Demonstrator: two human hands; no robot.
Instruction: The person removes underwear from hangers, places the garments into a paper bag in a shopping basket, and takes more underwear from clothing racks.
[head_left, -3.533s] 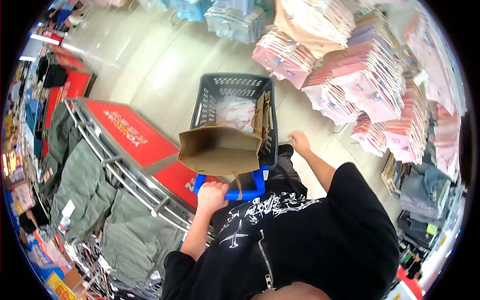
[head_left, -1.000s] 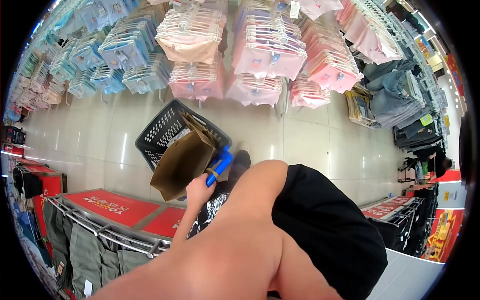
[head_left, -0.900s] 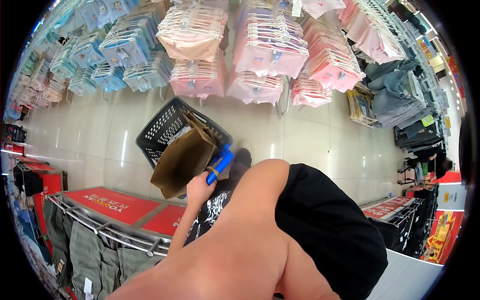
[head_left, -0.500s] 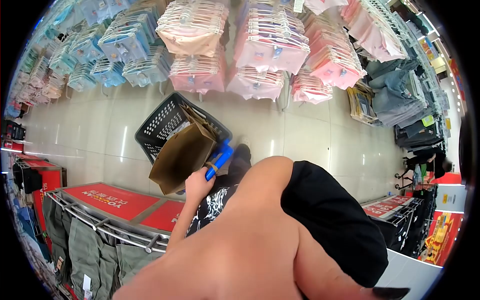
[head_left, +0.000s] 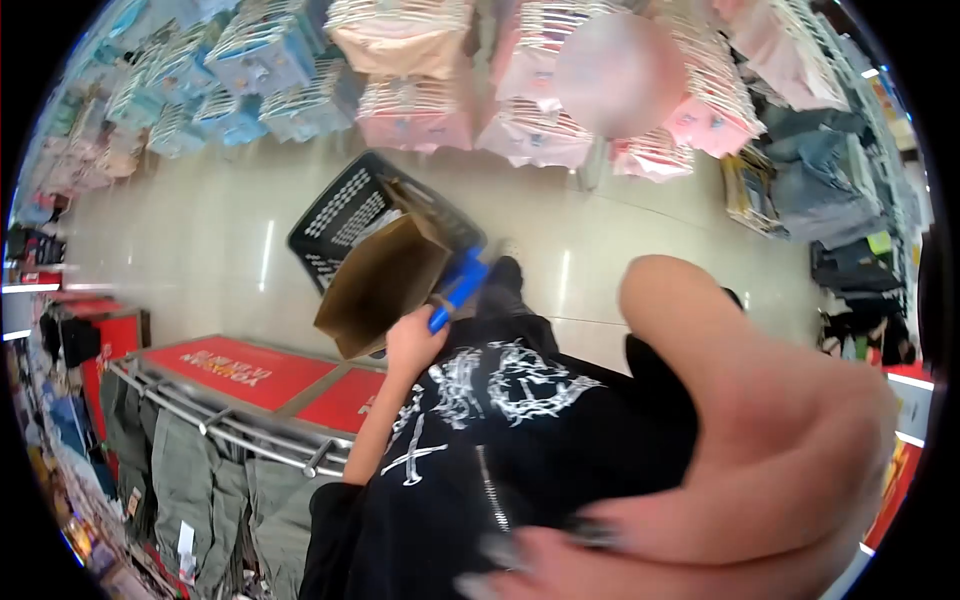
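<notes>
My left hand [head_left: 415, 342] is closed round the blue handle [head_left: 460, 290] of a dark grey basket cart [head_left: 335, 215]. An open brown paper bag [head_left: 385, 280] leans in the cart at the handle end, with more brown paper beside it and a pale item partly hidden behind it. Very near the camera, my right hand [head_left: 740, 510] is large and partly blurred, in front of my black shirt. Its dark-nailed fingers point left and are apart, with nothing seen in them.
Racks of blue clothes [head_left: 260, 60] and pink clothes [head_left: 415, 110] hang beyond the cart. Jeans [head_left: 825, 180] hang at the right. At the lower left stands a metal rail [head_left: 215, 425] with grey-green trousers [head_left: 190, 480] and red signs [head_left: 240, 370].
My right hand has moved from close under the camera towards the right, uncovering the shirt front, and its fingers have come into view. The view has shifted; my left hand stays on the handle.
</notes>
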